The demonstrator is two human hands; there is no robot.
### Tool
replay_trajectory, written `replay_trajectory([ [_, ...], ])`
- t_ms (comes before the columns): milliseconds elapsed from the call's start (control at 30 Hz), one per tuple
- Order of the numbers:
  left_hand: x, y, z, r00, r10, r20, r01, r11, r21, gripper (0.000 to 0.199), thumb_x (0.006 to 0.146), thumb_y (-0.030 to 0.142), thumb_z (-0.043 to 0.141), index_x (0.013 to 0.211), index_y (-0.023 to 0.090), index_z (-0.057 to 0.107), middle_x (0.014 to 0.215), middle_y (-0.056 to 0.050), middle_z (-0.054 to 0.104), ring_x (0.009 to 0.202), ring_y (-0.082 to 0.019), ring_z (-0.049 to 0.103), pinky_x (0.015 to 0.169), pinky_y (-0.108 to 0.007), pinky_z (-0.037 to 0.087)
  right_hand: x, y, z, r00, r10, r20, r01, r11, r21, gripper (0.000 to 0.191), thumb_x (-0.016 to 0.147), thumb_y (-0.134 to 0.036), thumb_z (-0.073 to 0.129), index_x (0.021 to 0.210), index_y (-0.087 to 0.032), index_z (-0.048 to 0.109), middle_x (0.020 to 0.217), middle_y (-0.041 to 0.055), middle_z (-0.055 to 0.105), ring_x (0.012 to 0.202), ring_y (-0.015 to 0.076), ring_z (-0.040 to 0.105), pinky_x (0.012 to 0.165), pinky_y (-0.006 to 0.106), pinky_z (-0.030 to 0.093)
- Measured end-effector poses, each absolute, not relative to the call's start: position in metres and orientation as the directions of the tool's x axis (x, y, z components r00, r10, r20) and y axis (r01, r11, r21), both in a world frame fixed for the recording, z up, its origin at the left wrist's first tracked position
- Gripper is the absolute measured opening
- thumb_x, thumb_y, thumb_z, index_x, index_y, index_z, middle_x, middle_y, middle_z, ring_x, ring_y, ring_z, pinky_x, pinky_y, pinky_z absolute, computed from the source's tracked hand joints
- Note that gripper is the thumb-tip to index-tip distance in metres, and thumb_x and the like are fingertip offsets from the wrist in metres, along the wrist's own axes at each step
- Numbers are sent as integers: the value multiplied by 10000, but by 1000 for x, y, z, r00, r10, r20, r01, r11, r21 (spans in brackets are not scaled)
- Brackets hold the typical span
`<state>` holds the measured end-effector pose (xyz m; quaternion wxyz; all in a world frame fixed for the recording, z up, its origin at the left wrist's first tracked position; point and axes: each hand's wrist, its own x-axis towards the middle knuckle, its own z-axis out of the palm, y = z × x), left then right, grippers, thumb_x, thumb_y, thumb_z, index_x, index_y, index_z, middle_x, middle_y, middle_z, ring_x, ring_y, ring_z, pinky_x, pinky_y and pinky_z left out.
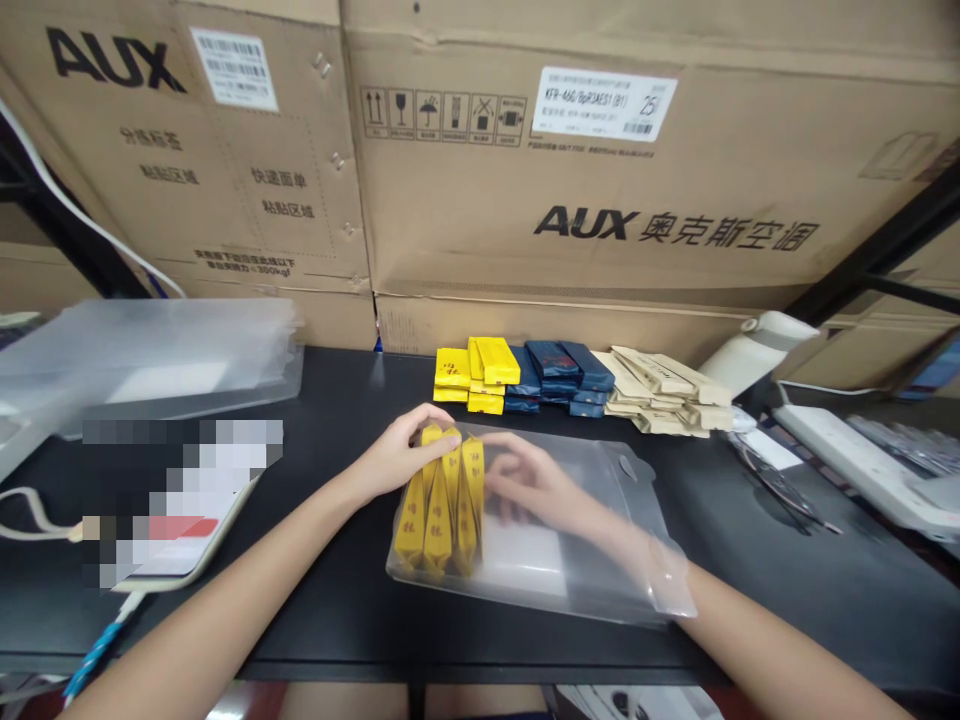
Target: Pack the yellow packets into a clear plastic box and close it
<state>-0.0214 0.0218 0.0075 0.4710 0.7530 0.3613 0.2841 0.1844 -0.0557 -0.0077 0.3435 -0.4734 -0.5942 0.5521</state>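
Observation:
A clear plastic pouch (600, 580) lies on the black desk, its mouth towards the right. Three yellow packets (438, 515) with dark lettering stand side by side in its left end. My left hand (409, 450) is closed around the far end of these packets, thumb over the top; whether pouch film lies between is unclear. Reaching into the pouch from the right, my right hand (529, 480) shows through the film. Its fingers are loosely bent and apart, close to the rightmost packet, with nothing visible in them.
Behind the pouch stand stacks of yellow packets (495, 360), dark blue packets (559, 366) and beige packets (664, 385). A white bottle (757, 350), glasses (787, 490) and power strip (870, 470) are right. Clear pouches (150, 350) and a phone (202, 510) lie left. Cartons (465, 220) wall the back.

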Motion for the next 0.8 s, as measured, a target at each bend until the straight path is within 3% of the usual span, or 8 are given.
replay_trajectory([
  [233, -22, 24, 4, 589, 803, 97, 251, -295, 922, 300, 786, 408, 595, 976, 178, 563, 887, -17, 593, 758, -143, 537, 685, -262, 422, 183, -56, -8, -284, 955, -85, 162, -39, -986, 379, 861, -376, 570, 1171, -218, 421, 659, -22, 625, 555, 137, 657, 346, 158, 418],
  [400, -25, 27, 1, 604, 789, 110, 232, -306, 923, 307, 789, 421, 592, 976, 180, 567, 892, -26, 610, 769, -151, 559, 697, -270, 433, 186, -58, -3, -389, 910, -145, 55, -135, -989, 374, 840, -357, 609, 1095, -214, 377, 710, 2, 689, 619, 137, 680, 502, 218, 513],
  [633, -27, 28, -2, 586, 792, 175, 284, -402, 870, 280, 836, 424, 526, 992, 196, 574, 927, -27, 623, 780, -156, 550, 724, -282, 421, 196, -58, 10, -503, 841, -198, 45, -203, -978, 222, 837, -349, 618, 787, -167, 501, 797, 39, 701, 741, 120, 671, 680, 262, 521],
  [800, -26, 26, -1, 584, 794, 171, 269, -387, 882, 258, 847, 398, 507, 994, 194, 562, 944, -27, 609, 856, -168, 546, 783, -287, 405, 198, -57, 11, -543, 823, -168, 48, -170, -984, 206, 859, -321, 596, 981, -157, 589, 889, 46, 685, 838, 127, 656, 727, 268, 517],
])
